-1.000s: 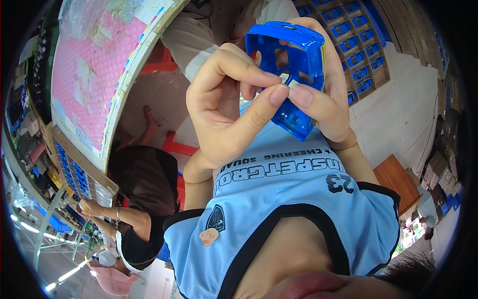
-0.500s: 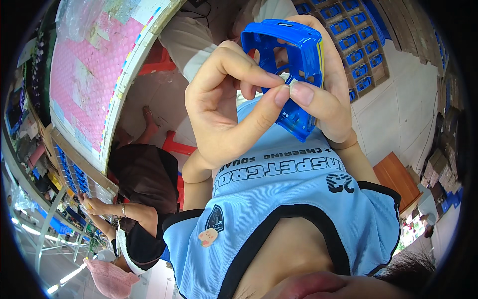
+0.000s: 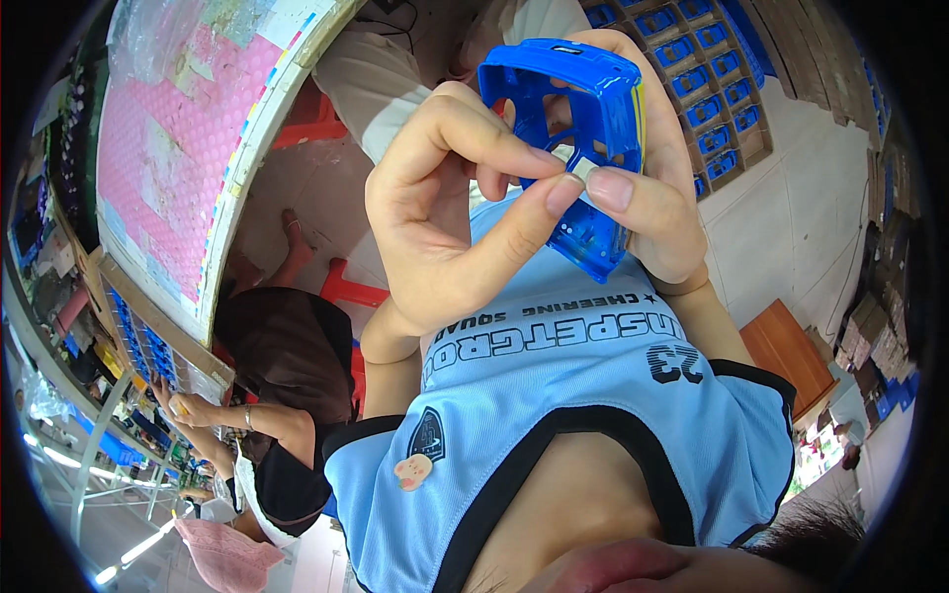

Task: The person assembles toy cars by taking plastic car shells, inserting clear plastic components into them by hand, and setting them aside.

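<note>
A hollow blue plastic toy car body is held up in front of my chest, its open inside facing me. My right hand wraps round its right side from behind, with the thumb reaching in over the edge. My left hand is closed in a pinch, thumb and forefinger meeting at the middle of the shell beside the right thumb tip. A small pale patch shows between these fingertips; whether it is a loose piece, I cannot tell. What the left fingers hold is hidden.
At upper right, a divided tray holds several blue car bodies. A table with a pink bubbly sheet stands at left. Beyond it a co-worker handles blue parts in another tray. A red stool and a brown box are nearby.
My right thumb has shifted slightly right and down, away from the left fingertips, so the pale patch shows more. The car body has hardly moved. The co-worker's hands have shifted slightly.
</note>
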The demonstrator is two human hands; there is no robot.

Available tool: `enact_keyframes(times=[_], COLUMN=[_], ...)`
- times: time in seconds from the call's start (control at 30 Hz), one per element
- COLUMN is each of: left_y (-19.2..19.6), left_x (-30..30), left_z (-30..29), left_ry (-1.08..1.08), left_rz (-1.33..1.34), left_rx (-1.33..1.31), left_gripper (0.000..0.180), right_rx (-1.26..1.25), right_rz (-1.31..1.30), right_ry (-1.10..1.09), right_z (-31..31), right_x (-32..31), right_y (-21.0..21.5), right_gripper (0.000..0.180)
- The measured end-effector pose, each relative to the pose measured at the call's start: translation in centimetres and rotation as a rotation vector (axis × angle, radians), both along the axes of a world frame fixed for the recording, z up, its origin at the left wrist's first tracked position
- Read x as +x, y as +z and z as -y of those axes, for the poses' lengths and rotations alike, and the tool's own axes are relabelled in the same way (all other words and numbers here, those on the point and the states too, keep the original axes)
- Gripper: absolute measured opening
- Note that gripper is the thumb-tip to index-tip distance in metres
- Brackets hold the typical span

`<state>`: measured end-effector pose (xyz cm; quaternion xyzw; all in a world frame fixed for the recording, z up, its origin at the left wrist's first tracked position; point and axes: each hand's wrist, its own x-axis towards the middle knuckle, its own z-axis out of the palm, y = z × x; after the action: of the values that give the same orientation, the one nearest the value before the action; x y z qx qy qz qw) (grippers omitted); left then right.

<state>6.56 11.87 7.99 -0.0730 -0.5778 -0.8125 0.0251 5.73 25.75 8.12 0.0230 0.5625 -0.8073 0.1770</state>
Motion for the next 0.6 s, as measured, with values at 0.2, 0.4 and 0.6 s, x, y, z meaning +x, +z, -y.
enact_keyframes(times=[0.2, 0.4, 0.6], left_y=[0.18, -0.12, -0.62], left_x=[0.22, 0.01, -0.05], left_z=[-0.2, -0.07, 0.31], left_ry=[0.027, 0.014, -0.035], left_rz=[0.0, -0.024, -0.047], left_rx=[-0.027, -0.053, -0.004], left_gripper=[0.016, 0.016, 0.02], right_rx=[0.071, 0.001, 0.019], right_rz=[-0.046, -0.014, -0.063], right_ry=[-0.04, -0.007, -0.056], right_z=[-0.17, 0.15, -0.04], right_x=[0.37, -0.01, 0.1], right_y=[-0.24, -0.12, -0.5], right_gripper=[0.072, 0.074, 0.076])
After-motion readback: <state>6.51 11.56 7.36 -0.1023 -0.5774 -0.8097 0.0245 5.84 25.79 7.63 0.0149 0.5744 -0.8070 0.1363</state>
